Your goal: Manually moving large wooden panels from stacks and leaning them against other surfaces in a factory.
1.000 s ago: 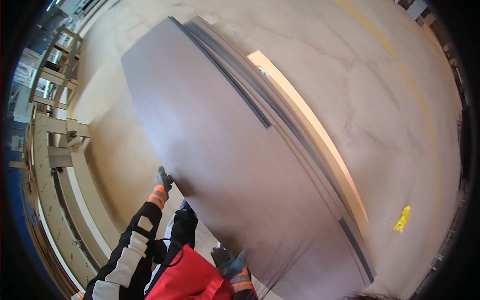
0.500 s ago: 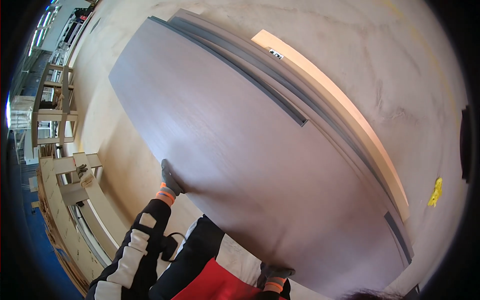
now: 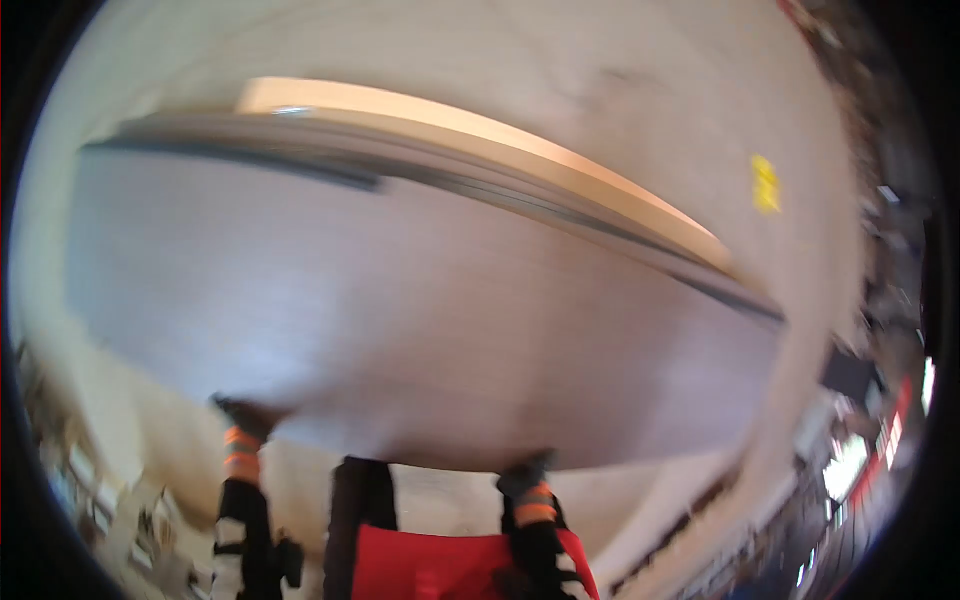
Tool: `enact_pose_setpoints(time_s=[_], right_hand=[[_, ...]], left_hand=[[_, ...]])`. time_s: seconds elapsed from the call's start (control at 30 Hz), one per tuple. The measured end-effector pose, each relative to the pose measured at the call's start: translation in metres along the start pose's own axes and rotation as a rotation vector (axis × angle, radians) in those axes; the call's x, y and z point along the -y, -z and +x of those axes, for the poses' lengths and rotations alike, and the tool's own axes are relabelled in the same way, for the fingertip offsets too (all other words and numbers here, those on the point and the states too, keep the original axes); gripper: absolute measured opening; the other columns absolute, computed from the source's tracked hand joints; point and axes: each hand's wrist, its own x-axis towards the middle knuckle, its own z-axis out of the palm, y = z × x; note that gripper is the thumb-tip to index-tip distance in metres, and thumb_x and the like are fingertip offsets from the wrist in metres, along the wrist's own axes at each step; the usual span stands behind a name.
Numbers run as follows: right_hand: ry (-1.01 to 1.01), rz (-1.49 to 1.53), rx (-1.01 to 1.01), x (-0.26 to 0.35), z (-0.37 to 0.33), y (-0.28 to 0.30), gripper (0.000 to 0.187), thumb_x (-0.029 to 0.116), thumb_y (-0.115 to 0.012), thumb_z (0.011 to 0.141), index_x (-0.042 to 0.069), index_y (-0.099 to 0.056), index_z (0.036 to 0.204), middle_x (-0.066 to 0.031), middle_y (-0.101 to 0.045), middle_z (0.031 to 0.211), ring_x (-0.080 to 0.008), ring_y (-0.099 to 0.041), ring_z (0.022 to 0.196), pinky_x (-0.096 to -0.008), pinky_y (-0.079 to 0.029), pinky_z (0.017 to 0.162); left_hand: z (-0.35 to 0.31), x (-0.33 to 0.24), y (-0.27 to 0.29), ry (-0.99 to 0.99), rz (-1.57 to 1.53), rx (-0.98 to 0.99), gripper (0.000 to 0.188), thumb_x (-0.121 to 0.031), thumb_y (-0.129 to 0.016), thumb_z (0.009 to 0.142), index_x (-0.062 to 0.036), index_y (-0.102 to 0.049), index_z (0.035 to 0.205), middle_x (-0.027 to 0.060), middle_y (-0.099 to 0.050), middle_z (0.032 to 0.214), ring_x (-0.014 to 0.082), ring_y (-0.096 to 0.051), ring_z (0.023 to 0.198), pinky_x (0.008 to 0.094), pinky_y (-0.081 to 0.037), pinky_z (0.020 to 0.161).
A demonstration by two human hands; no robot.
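Observation:
A large grey board [image 3: 430,310] with a wood-like sheen spreads across most of the picture, its long near edge toward me. My left hand [image 3: 243,413], in a dark glove with an orange-striped cuff, grips that edge left of centre. My right hand [image 3: 525,474], gloved the same way, holds the edge right of centre. Fingers below the board are hidden, and motion blurs both hands. A short dark strip [image 3: 300,172] runs along the far left edge of the board; more grey boards [image 3: 480,182] show behind it.
Beyond the boards lies a long pale wooden piece [image 3: 490,130] on the light floor [image 3: 560,70]. A yellow scrap [image 3: 765,184] is on the floor at the far right. Blurred clutter, including a dark box [image 3: 850,377], lines the right side.
The view has swung to the right, so the board now lies more nearly crosswise and the racks at left have mostly gone. Both hands still hold its near edge.

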Motion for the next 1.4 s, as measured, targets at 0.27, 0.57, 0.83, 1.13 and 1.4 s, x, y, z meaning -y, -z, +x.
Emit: enact_pose_setpoints(time_s=[0.27, 0.57, 0.83, 1.13, 1.4], right_hand=[[0.096, -0.121, -0.582, 0.010, 0.010, 0.003, 0.081, 0.074, -0.026, 0.082, 0.012, -0.045, 0.130, -0.0027, -0.044, 0.136, -0.0207, -0.039, 0.123, -0.0334, -0.028, 0.107], [0.063, 0.105, -0.380, 0.041, 0.018, -0.039, 0.079, 0.072, -0.042, 0.080, 0.016, -0.039, 0.134, -0.0039, -0.042, 0.138, -0.0254, -0.040, 0.125, -0.0444, -0.034, 0.104], [0.195, 0.033, -0.677, 0.031, 0.028, -0.066, 0.092, 0.083, -0.026, 0.074, 0.019, -0.032, 0.140, -0.0024, -0.030, 0.147, -0.0279, -0.031, 0.132, -0.0455, -0.026, 0.109], [0.157, 0.068, -0.685, 0.019, 0.042, -0.060, 0.098, 0.087, -0.027, 0.068, 0.018, -0.034, 0.137, -0.0036, -0.037, 0.142, -0.0301, -0.039, 0.124, -0.0476, -0.038, 0.099], [0.064, -0.058, -0.568, 0.019, 0.041, -0.040, 0.094, 0.083, -0.034, 0.072, 0.017, -0.032, 0.138, -0.0038, -0.034, 0.144, -0.0267, -0.036, 0.127, -0.0460, -0.036, 0.102]], left_hand=[[0.002, -0.008, -0.016, 0.074, 0.156, 0.094, 0.077, -0.083, -0.026, 0.074, -0.0151, -0.059, 0.084, 0.0005, -0.059, 0.088, 0.0249, -0.055, 0.086, 0.0599, -0.040, 0.088], [-0.009, -0.019, -0.020, 0.049, 0.127, -0.290, 0.055, -0.072, -0.040, 0.078, -0.0211, -0.054, 0.064, -0.0045, -0.056, 0.068, 0.0180, -0.052, 0.067, 0.0376, -0.046, 0.072], [-0.007, -0.037, -0.015, 0.155, 0.156, -0.142, 0.052, -0.065, -0.035, 0.081, -0.0183, -0.052, 0.067, -0.0057, -0.056, 0.074, 0.0154, -0.050, 0.074, 0.0342, -0.044, 0.077], [-0.015, -0.073, -0.090, 0.249, 0.257, -0.045, 0.060, -0.070, -0.035, 0.079, -0.0161, -0.061, 0.086, -0.0024, -0.061, 0.091, 0.0170, -0.054, 0.089, 0.0357, -0.044, 0.085], [-0.011, -0.073, -0.105, 0.381, 0.343, 0.227, 0.061, -0.066, -0.034, 0.081, -0.0132, -0.061, 0.097, 0.0020, -0.061, 0.102, 0.0238, -0.054, 0.099, 0.0384, -0.042, 0.090]])
